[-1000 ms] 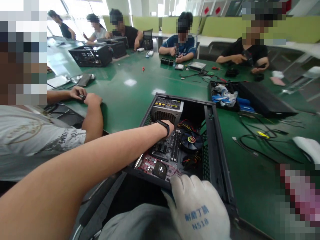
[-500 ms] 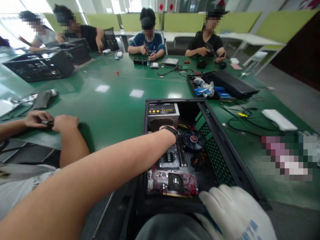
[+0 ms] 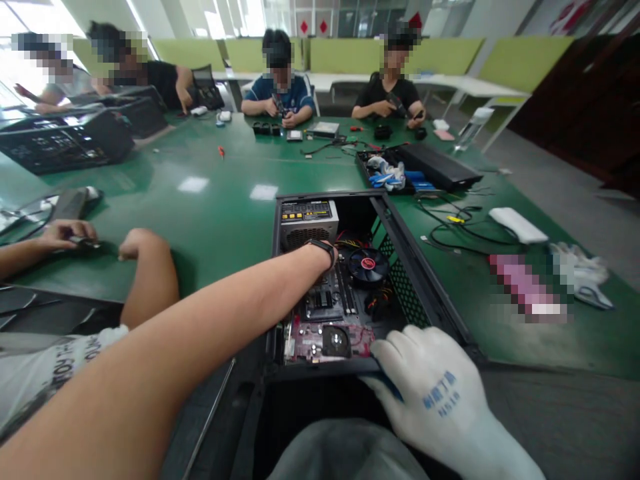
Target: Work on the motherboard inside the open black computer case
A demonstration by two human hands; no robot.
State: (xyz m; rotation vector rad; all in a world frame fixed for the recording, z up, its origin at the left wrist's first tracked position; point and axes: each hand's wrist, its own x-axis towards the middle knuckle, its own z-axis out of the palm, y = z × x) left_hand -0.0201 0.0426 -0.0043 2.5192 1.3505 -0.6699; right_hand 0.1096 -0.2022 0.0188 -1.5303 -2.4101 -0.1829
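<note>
An open black computer case (image 3: 420, 293) lies on the green table (image 3: 225, 220) in front of me. Inside are a grey power supply (image 3: 305, 220), a round CPU fan (image 3: 369, 265), a dark motherboard and a red graphics card (image 3: 325, 340). My bare left arm reaches into the case; only the wrist with its black band (image 3: 324, 248) shows, and my left hand is hidden below it, near the power supply. My right hand (image 3: 425, 387), in a white glove with blue print, rests curled over the case's near edge, beside the red card.
A person at my left rests both forearms on the table, hands on a small dark object (image 3: 80, 241). Other people work at the far side. A second opened case (image 3: 425, 170), black cables (image 3: 450, 230), a white box (image 3: 517, 225) and gloves (image 3: 580, 270) lie to the right.
The view has swung to the right and the case now sits more squarely before me. My right hand has shifted along the case's near edge. My left arm stays inside the case.
</note>
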